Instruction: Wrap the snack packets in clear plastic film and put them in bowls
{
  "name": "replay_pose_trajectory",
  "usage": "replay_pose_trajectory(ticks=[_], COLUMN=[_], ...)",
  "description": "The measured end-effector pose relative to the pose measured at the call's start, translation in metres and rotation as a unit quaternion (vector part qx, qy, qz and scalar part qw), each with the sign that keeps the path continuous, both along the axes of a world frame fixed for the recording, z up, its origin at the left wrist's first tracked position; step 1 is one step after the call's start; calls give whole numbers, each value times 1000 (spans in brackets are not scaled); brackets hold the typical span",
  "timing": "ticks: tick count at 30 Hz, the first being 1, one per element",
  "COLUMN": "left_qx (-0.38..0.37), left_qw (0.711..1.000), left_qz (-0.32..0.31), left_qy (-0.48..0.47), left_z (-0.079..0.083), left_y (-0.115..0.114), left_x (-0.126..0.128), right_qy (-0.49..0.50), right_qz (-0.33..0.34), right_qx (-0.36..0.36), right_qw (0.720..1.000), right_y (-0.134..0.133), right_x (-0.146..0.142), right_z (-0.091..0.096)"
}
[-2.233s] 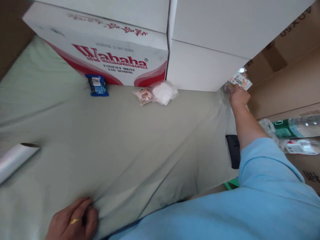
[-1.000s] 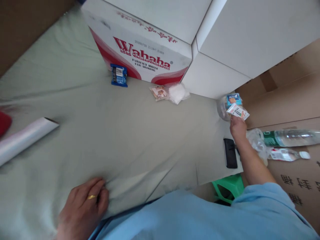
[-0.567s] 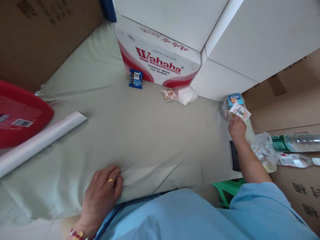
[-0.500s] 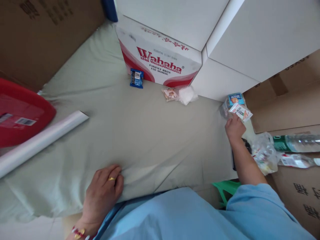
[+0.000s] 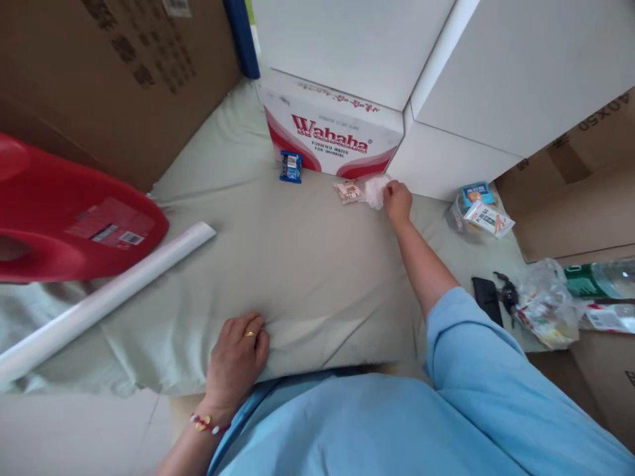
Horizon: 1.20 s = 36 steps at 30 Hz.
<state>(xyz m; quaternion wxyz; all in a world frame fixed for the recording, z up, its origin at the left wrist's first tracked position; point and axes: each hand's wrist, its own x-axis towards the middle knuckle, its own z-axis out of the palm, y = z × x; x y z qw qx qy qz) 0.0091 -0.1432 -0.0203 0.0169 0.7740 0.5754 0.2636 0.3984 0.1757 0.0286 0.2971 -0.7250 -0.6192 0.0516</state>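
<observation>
My right hand (image 5: 397, 200) reaches to the far side of the pale green cloth (image 5: 307, 264) and closes on a white crumpled plastic packet (image 5: 374, 190). A small snack packet (image 5: 349, 191) lies touching that white packet on its left. My left hand (image 5: 237, 357) rests on the near edge of the cloth with fingers curled, pinching a fold; it wears a gold ring. A white and orange packet (image 5: 489, 219) and a blue packet (image 5: 475, 194) lie at the right, apart from my hand.
A Wahaha carton (image 5: 332, 135) and white boxes (image 5: 496, 86) stand at the back. A blue battery pack (image 5: 290, 166) leans on the carton. A red tub (image 5: 64, 225) and a white roll (image 5: 109, 297) lie left. A black object (image 5: 485, 299), bag (image 5: 543, 311) and bottle (image 5: 602, 277) lie right.
My right hand has let go of the white and orange packet at the right and moved left to the white crumpled packet. My view has tilted back; the left hand stays on the cloth.
</observation>
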Motion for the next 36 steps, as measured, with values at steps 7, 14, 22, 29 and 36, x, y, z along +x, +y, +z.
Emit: replay_pose_trajectory(ticks=[7, 14, 22, 29, 36], left_qx=[-148, -424, -389, -333, -275], left_qw=[948, 630, 628, 601, 689], left_qz=[69, 25, -7, 56, 48], left_qy=[-273, -651, -674, -725, -669], left_z=[12, 41, 44, 41, 42], left_y=[-1, 36, 50, 36, 31], left_x=[6, 81, 94, 72, 59], right_qy=[578, 715, 614, 678, 688], right_qz=[8, 16, 26, -22, -39], right_qx=[-18, -214, -174, -169, -173], right_qw=[815, 666, 769, 715, 704], right_y=[-136, -284, -271, -269, -274], right_x=[-7, -83, -85, -85, -79], right_z=[7, -13, 4, 0, 3])
